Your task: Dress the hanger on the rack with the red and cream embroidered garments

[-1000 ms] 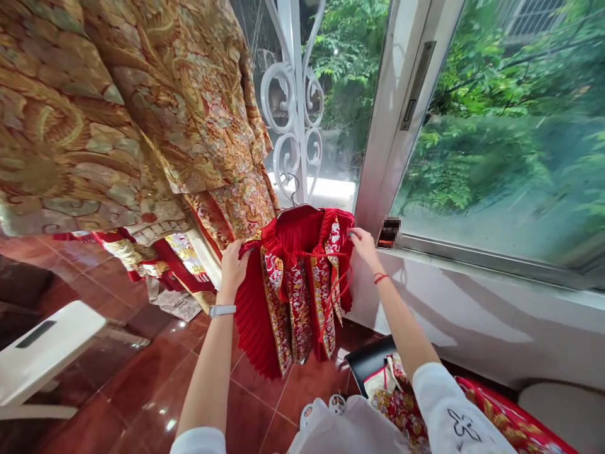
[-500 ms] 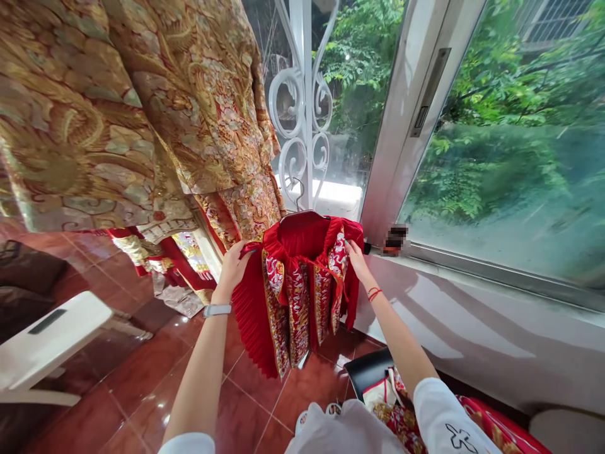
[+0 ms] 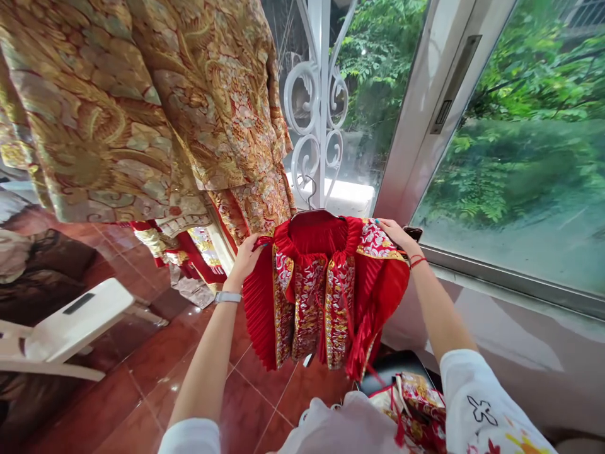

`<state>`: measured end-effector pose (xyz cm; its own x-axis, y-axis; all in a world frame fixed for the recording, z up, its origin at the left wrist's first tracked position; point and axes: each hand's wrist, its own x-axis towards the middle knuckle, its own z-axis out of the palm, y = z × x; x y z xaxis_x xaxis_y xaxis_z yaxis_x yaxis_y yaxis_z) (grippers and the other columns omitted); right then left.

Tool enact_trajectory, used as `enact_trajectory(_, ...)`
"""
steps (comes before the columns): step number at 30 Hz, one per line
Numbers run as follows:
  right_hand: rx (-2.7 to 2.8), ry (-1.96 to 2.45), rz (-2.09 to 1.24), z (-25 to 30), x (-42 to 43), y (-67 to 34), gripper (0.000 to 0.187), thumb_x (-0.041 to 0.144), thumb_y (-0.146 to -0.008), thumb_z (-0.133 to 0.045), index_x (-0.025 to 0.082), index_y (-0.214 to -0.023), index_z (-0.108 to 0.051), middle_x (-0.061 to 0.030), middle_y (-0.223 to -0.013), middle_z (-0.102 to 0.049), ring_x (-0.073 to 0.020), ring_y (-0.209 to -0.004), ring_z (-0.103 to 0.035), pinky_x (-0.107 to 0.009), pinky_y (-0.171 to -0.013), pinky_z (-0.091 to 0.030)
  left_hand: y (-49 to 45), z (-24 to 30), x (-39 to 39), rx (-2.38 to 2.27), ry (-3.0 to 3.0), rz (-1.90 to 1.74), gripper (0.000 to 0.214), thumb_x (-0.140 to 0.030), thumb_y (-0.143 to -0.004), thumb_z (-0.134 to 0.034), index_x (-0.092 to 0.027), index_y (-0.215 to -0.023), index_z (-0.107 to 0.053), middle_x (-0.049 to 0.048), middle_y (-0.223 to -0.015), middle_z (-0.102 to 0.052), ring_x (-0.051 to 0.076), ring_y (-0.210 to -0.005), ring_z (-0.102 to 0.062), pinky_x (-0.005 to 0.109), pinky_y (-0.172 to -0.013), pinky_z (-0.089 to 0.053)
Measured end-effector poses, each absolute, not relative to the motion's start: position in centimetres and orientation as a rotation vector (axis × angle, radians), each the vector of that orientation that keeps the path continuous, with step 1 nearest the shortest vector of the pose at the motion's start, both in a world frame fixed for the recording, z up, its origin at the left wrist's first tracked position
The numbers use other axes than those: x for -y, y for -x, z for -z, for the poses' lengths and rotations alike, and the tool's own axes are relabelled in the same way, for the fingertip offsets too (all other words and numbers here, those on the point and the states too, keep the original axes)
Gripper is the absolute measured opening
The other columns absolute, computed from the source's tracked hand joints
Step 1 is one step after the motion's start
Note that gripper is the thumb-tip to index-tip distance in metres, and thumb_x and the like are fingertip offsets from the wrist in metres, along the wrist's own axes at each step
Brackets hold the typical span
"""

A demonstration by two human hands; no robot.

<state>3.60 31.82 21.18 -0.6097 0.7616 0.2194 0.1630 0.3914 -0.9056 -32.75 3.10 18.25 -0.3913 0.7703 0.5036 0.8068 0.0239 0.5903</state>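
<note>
A red pleated skirt (image 3: 258, 309) with embroidered gold-edged panels hangs spread out in front of me. A hanger (image 3: 312, 213) with a metal hook shows at its gathered waist. My left hand (image 3: 246, 257) is closed on the skirt's left side at the waistband. On the right side, my right hand (image 3: 396, 234) grips the edge beside an embroidered panel, the thumb partly hidden. Red tassels and cords dangle near the skirt's lower right.
Gold embroidered garments (image 3: 189, 126) hang at the left. A white chair (image 3: 80, 321) stands on the red tiled floor (image 3: 255, 378). White scrolled ironwork (image 3: 324, 94) and a sliding window (image 3: 454, 82) are ahead. A black chair (image 3: 401, 366) at lower right bears more embroidered cloth (image 3: 420, 394).
My right hand has moved outward to the right, drawing the skirt's right side open and wider. The left hand keeps its hold. The view has shifted slightly left.
</note>
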Motion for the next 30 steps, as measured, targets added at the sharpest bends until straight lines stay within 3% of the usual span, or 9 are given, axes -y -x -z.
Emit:
enact_trajectory(4,2.017,0.832,-1.309,-20.3,-31.1,-3.9,0.040,0.057,-0.078,-0.060,0.019,-0.084,-0.069,-0.0061,-0.086,-0.072,-0.0232,-0.082,-0.064,-0.037,-0.078,-0.052,29.4,-18.5,-1.7,2.108,1.439,1.164,0.042,-0.022,-0.084,-0.053,-0.015,-0.125,-0.054,0.0173,-0.124,-0.052,0.033,-0.124,-0.045,0.052,-0.109,-0.033)
enact_trajectory(7,2.079,0.609,-1.183,-21.1,-28.5,-3.1,0.043,0.053,-0.085,-0.055,0.022,-0.111,-0.067,-0.0078,-0.112,-0.070,-0.0240,-0.105,-0.063,-0.040,-0.096,-0.049,26.4,-17.8,-0.8,2.083,1.279,1.230,0.033,-0.027,-0.088,-0.051,-0.016,-0.119,-0.055,0.0167,-0.121,-0.053,0.032,-0.121,-0.047,0.051,-0.107,-0.035)
enact_trajectory(10,2.226,0.498,-0.872,-22.0,-25.3,-1.4,0.051,0.046,-0.084,-0.061,0.026,-0.131,-0.058,-0.0071,-0.130,-0.063,-0.0260,-0.117,-0.059,-0.044,-0.106,-0.042,24.8,-16.6,-0.9,2.198,1.345,1.421,0.027,-0.036,-0.090,-0.048,-0.018,-0.106,-0.058,0.0133,-0.108,-0.060,0.029,-0.107,-0.054,0.048,-0.099,-0.042)
enact_trajectory(15,2.365,0.531,-0.554,-22.6,-23.3,-0.3,0.038,0.040,-0.093,-0.051,0.028,-0.127,-0.063,-0.0054,-0.127,-0.066,-0.0302,-0.115,-0.061,-0.049,-0.104,-0.044,26.4,-16.1,0.6,2.301,1.619,1.989,0.035,-0.053,-0.084,-0.050,-0.019,-0.090,-0.056,0.0033,-0.083,-0.062,0.018,-0.076,-0.058,0.030,-0.071,-0.049)
enact_trajectory(19,2.491,0.481,-0.624,-23.7,-25.2,-0.7,0.039,0.039,-0.092,-0.052,0.027,-0.126,-0.065,-0.0051,-0.118,-0.071,-0.0303,-0.104,-0.065,-0.048,-0.098,-0.048,30.6,-19.8,3.5,2.352,1.449,1.929,0.037,-0.054,-0.082,-0.053,-0.019,-0.072,-0.054,-0.0008,-0.063,-0.054,0.014,-0.057,-0.049,0.025,-0.054,-0.040)
enact_trajectory(25,2.651,0.345,-0.867,-25.5,-27.1,0.4,0.043,0.043,-0.090,-0.051,0.024,-0.125,-0.066,-0.0050,-0.117,-0.071,-0.0285,-0.102,-0.065,-0.044,-0.094,-0.050,37.5,-23.7,1.7,2.442,1.690,1.418,0.031,-0.045,-0.077,-0.060,-0.014,-0.076,-0.063,0.0029,-0.070,-0.062,0.015,-0.066,-0.052,0.029,-0.064,-0.045)
enact_trajectory(30,2.546,0.438,-0.769,-25.7,-25.6,0.3,0.043,0.042,-0.091,-0.047,0.025,-0.128,-0.062,-0.0074,-0.121,-0.067,-0.0295,-0.112,-0.059,-0.050,-0.106,-0.041,36.6,-20.1,0.2,2.466,1.519,1.582,0.028,-0.042,-0.081,-0.053,-0.019,-0.093,-0.062,0.0074,-0.093,-0.067,0.023,-0.092,-0.062,0.037,-0.082,-0.052)
